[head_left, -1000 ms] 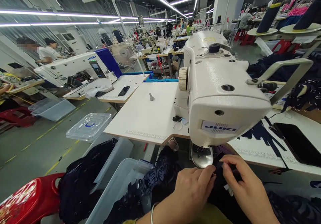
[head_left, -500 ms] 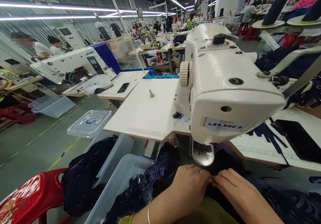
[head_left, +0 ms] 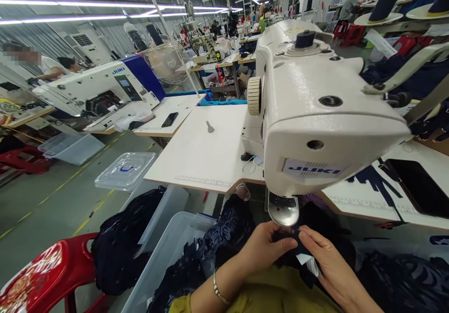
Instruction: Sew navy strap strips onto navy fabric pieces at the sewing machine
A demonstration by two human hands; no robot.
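My left hand and my right hand meet just below the foot of a white Juki sewing machine. Both pinch the same piece of dark navy lace fabric, which spills from my lap to the left. A small white label shows between my right fingers on the fabric. A thin bracelet circles my left wrist. The needle area sits right above my fingertips, partly hidden by the machine head.
A clear plastic bin holds more dark fabric at lower left, beside a red stool. A black phone lies on the white table at right. Other machines and workers fill the hall behind.
Both hands have stayed together under the machine foot, shifting slightly. A white label now shows in my right fingers. The view has tilted down a little.
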